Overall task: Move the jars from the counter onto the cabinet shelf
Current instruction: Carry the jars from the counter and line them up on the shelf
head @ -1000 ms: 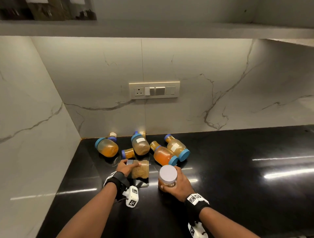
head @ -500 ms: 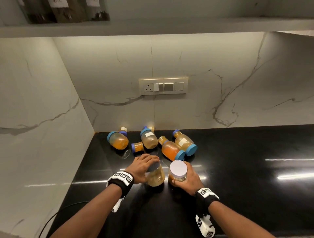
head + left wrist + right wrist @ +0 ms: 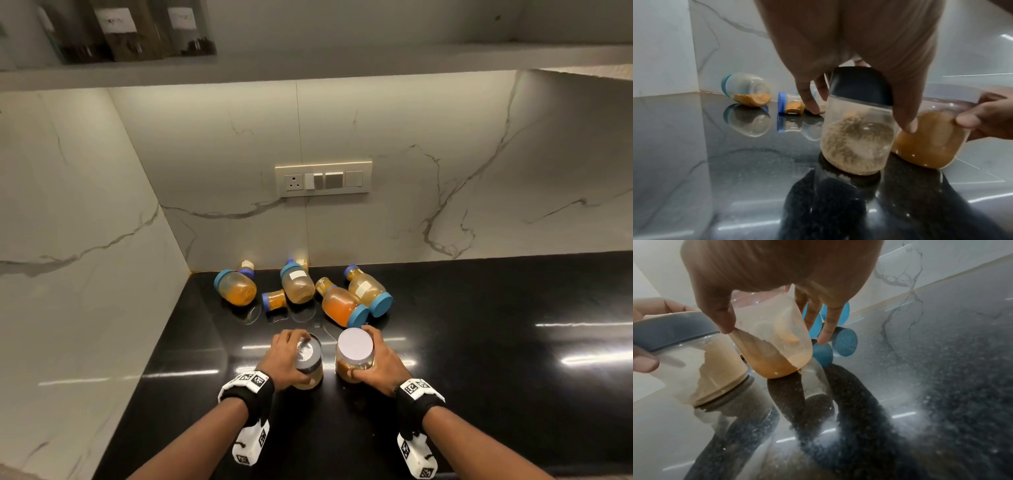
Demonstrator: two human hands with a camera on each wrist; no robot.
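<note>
My left hand grips a grey-lidded jar of beige powder, upright and just above the black counter; the left wrist view shows that jar with my fingers round its lid. My right hand holds a white-lidded jar of orange-brown powder beside it; in the right wrist view this jar is tilted in my fingers. Several blue-lidded jars lie on their sides near the back wall. The cabinet shelf runs overhead.
Dark labelled containers stand on the shelf's left end. A switch and socket plate is on the marble back wall. A marble side wall closes off the left. The counter stretches away to the right.
My left hand has stood its jar upright and drawn it towards me beside the right-hand jar. Both jars have come up off the counter, and the view has tilted up.
</note>
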